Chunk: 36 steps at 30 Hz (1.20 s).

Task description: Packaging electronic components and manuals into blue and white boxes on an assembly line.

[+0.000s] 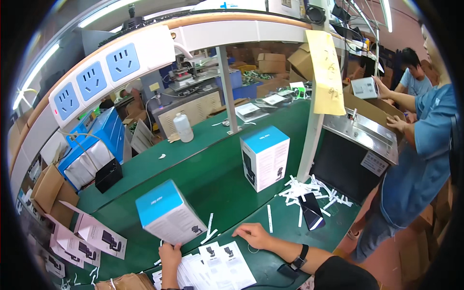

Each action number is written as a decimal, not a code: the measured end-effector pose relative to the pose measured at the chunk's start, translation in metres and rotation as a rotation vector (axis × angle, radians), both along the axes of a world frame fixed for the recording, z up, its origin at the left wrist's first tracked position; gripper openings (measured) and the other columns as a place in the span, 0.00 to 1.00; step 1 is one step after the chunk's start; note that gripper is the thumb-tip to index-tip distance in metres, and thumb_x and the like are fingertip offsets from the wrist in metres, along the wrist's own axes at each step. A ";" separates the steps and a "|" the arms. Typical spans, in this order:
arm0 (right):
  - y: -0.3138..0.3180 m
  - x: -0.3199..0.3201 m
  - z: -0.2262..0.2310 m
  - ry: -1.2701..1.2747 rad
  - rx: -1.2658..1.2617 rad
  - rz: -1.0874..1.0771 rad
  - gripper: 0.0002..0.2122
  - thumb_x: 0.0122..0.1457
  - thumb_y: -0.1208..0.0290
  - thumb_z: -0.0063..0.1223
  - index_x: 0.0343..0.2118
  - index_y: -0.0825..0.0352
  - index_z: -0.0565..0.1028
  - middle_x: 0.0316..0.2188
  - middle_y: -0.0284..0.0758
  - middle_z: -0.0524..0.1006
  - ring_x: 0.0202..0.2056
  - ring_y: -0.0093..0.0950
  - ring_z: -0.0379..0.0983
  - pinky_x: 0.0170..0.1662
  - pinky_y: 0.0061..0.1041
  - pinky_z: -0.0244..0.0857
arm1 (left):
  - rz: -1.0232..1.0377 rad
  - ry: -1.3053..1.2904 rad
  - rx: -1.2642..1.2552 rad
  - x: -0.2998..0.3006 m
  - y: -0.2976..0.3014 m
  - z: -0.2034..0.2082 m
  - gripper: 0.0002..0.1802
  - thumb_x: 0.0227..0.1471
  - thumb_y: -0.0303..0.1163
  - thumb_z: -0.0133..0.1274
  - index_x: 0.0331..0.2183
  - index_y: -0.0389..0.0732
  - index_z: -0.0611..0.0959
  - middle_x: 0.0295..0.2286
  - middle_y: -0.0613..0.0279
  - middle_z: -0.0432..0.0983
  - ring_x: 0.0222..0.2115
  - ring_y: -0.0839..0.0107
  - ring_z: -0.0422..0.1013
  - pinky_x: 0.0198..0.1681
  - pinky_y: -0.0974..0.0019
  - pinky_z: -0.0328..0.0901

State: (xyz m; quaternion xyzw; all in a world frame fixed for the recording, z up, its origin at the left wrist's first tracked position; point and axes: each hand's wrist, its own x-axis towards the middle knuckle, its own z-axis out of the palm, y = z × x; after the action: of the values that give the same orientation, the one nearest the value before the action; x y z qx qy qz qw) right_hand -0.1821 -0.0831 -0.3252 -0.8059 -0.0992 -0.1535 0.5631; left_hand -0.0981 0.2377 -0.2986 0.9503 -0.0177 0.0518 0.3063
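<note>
A white product box with a blue top [166, 205] stands tilted at centre left, a dark device printed on its side. My left hand [170, 255] is closed at the box's lower near edge; its fingertips are partly hidden there. My right hand [254, 236], a dark band on its wrist, hovers over the green bench, its fingers loosely bent and apart and holding nothing. Between my hands lie printed leaflets [227, 263] in a spread stack. Thin white paper strips [269, 218] lie near both hands. A second blue-topped box [265, 158] stands upright farther back.
White strips [292, 191] pile up beside a dark phone [311, 212] at right. Opened printed cartons [99, 237] stand at left. A white bottle [183, 127] sits on the back ledge. Above runs a rail with a power strip [113, 67]. A co-worker [411, 140] handles a carton at right.
</note>
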 end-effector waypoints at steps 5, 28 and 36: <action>0.019 0.016 -0.004 0.066 0.075 0.119 0.08 0.65 0.70 0.51 0.36 0.68 0.80 0.32 0.39 0.82 0.30 0.31 0.77 0.35 0.26 0.69 | 0.064 -0.006 0.386 0.018 -0.029 0.015 0.26 0.51 0.50 0.60 0.28 0.31 0.85 0.30 0.39 0.80 0.33 0.41 0.78 0.39 0.49 0.72; 0.011 0.008 0.002 0.325 -0.001 0.139 0.08 0.63 0.69 0.55 0.35 0.67 0.82 0.29 0.32 0.83 0.26 0.16 0.72 0.32 0.20 0.66 | -0.289 0.195 0.371 -0.110 0.022 -0.002 0.65 0.41 0.68 0.61 0.66 0.33 0.55 0.64 0.35 0.46 0.64 0.31 0.38 0.62 0.26 0.30; 0.012 0.016 -0.009 0.256 -0.004 0.127 0.08 0.63 0.69 0.56 0.33 0.67 0.82 0.28 0.32 0.83 0.23 0.17 0.67 0.29 0.20 0.62 | -0.284 0.144 0.284 -0.111 0.022 0.018 0.67 0.39 0.70 0.60 0.66 0.34 0.55 0.62 0.25 0.41 0.65 0.29 0.31 0.62 0.26 0.25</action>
State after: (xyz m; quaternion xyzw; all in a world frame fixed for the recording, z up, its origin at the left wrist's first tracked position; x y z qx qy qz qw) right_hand -0.1664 -0.0712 -0.3344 -0.8121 -0.0778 -0.0135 0.5782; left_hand -0.2086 0.2598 -0.2810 0.9732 -0.1368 -0.0628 0.1739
